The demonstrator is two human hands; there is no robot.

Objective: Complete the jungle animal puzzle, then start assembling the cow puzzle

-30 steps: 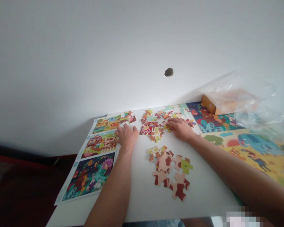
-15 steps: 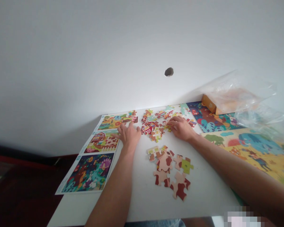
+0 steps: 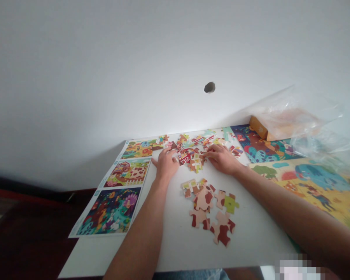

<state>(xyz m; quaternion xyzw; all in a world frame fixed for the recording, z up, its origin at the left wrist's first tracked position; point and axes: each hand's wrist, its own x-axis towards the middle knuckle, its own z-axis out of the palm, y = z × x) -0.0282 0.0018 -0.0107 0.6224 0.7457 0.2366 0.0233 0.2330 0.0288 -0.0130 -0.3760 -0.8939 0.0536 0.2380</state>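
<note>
My left hand [image 3: 167, 165] rests at the left edge of a heap of jigsaw puzzle pieces, its fingers apart and the fingertips by a brown and pink piece [image 3: 171, 146]. My right hand [image 3: 223, 160] is on the heap's other side, fingers drawn together on a puzzle piece that they mostly cover. Between the hands lie a red barn piece [image 3: 184, 157] and a white fence piece [image 3: 196, 162]. Closer to me is a loose group of cow-patterned pieces [image 3: 204, 198], some overlapping, with a green-cornered piece [image 3: 231, 203] at its right.
A sheet with three printed pictures [image 3: 111, 212] lies along the table's left side. At right are a finished-looking elephant picture [image 3: 321, 177], a dark forest picture [image 3: 251, 151], an orange box [image 3: 258, 127] and a clear plastic bag [image 3: 306, 116]. A wall [image 3: 105, 77] stands behind.
My left hand has moved right, off the picture sheet to the heap's edge. My right fingers have shifted slightly towards the fence piece. The barn and fence pieces sit a little farther right.
</note>
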